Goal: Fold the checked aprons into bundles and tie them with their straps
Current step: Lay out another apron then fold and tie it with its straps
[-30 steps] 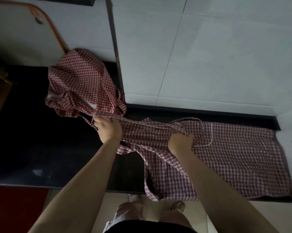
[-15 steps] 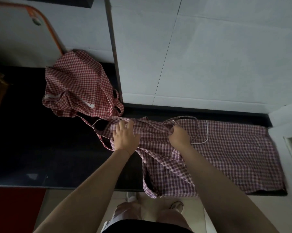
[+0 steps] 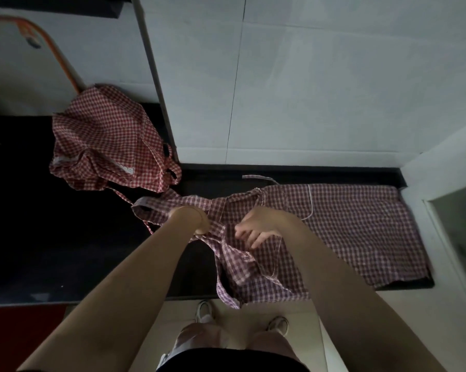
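We gather the flat apron (image 3: 347, 224) near the crumpled apron (image 3: 105, 138): left hand (image 3: 197, 220) grips fabric, right hand (image 3: 256, 229) loosely curled, pinching a strap; fold evenly.

I see thin woven checked cloth in the apron (image 3: 347, 229), matt and creased, edged with white piping. Left of it the second apron (image 3: 105, 138) is the same crumpled fabric. Under both, the countertop (image 3: 52, 237) looks dark, smooth, faintly glossy stone. Behind it, smooth pale wall tiles (image 3: 320, 89).
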